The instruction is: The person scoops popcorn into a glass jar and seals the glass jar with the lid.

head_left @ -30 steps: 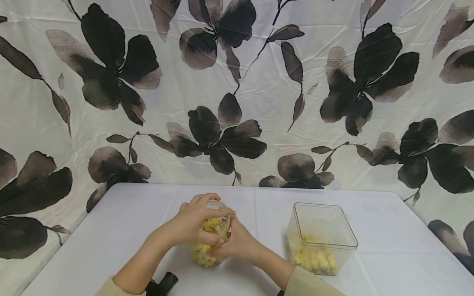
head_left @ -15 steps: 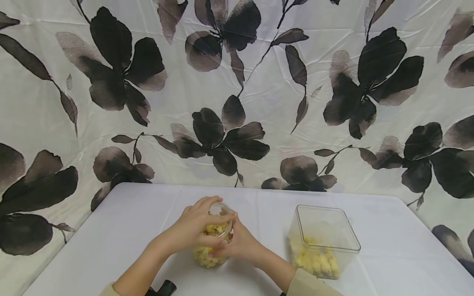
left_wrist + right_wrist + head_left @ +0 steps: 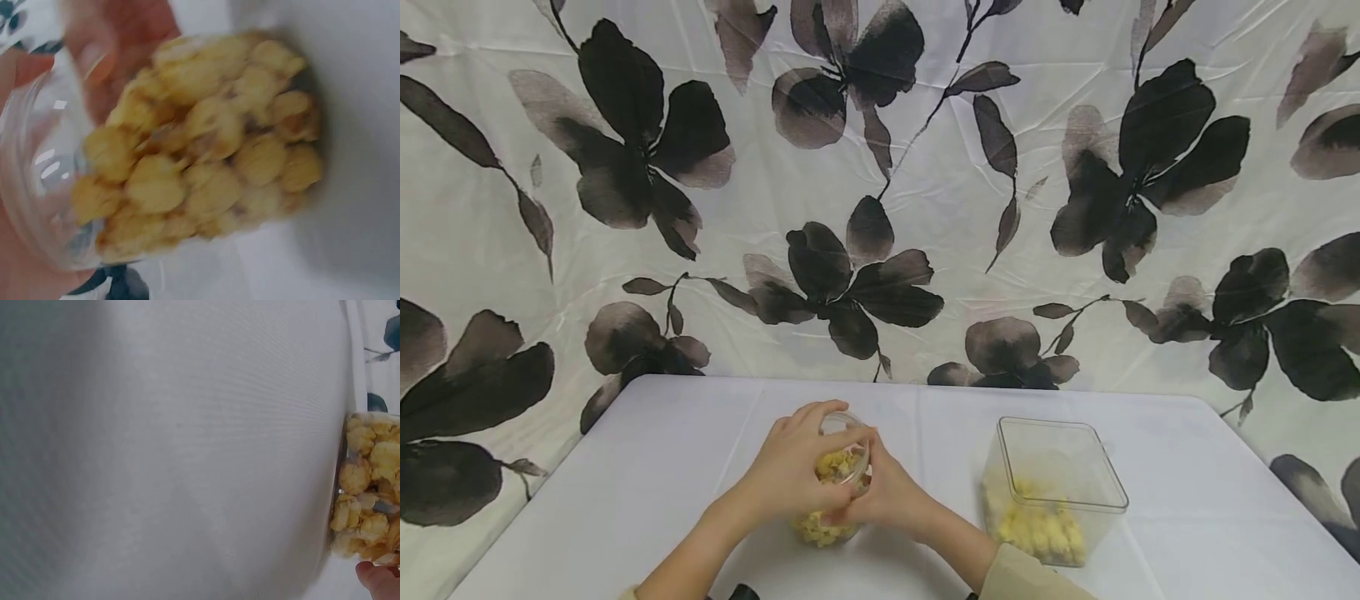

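Head view is showing both hands wrapping a round clear jar (image 3: 835, 500) of yellow popcorn (image 3: 820, 527) at the lower centre of the frame, standing on the white table (image 3: 647, 467). The left hand (image 3: 790, 475) is curling its fingers (image 3: 842, 442) over the jar's top and side, while the right hand (image 3: 891, 500) is clasping the jar's right side lower down. To the right, well apart, a square clear container (image 3: 1052, 492) is sitting with more popcorn in its bottom. A floral backdrop (image 3: 880, 183), creased and glossy, is hanging behind. My judgement: the smooth plastic could be slipping in the grip, and a tilt could be spilling the light, loose kernels over the slick tablecloth.

Left wrist view is looking through the jar's curved transparent wall (image 3: 44, 187); the lumpy, puffed popcorn (image 3: 206, 156) is filling it, and blurred fingers (image 3: 94, 44) are pressing against the far side at the upper left.

Right wrist view is mostly showing the matte, finely woven tablecloth (image 3: 175, 450); at the right edge the jar's base (image 3: 369, 487) is resting on it, with a fingertip (image 3: 378, 578) at the lower right corner.
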Demonstrator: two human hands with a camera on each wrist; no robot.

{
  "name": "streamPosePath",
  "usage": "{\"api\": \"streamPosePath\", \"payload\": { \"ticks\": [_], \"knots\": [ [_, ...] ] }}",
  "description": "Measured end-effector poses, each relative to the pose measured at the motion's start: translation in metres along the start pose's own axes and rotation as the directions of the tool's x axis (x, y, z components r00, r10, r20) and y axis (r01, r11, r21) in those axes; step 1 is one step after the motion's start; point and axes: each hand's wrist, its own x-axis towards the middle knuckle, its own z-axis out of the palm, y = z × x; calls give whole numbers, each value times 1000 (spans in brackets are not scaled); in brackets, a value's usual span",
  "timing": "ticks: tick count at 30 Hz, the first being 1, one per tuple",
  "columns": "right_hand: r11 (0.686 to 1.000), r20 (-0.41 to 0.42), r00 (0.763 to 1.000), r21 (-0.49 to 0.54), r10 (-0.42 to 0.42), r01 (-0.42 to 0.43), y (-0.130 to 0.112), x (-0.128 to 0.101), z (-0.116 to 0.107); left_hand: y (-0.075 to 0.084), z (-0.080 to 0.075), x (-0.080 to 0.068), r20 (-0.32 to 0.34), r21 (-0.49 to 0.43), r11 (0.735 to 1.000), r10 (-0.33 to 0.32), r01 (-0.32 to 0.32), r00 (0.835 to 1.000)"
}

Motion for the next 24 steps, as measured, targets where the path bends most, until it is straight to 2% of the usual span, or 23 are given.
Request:
{"api": "streamPosePath", "payload": {
  "ticks": [3,7,14,24],
  "knots": [
    [1000,-19,1000,-2,6,-6,0,0,2,4,5,-3,-70,30,996,-84,87,994],
    [1000,-33,999,3,-17,17,1,1,3,7,6,-3,-117,11,992,-126,128,985],
    [994,-66,997,-105,-39,32,4,3,3,5,3,-1,-111,-23,998,-64,62,992],
    [998,-2,1000,-64,-25,25,6,5,-2,-8,-4,0,12,-106,994,17,-15,1000]
  ]
}}
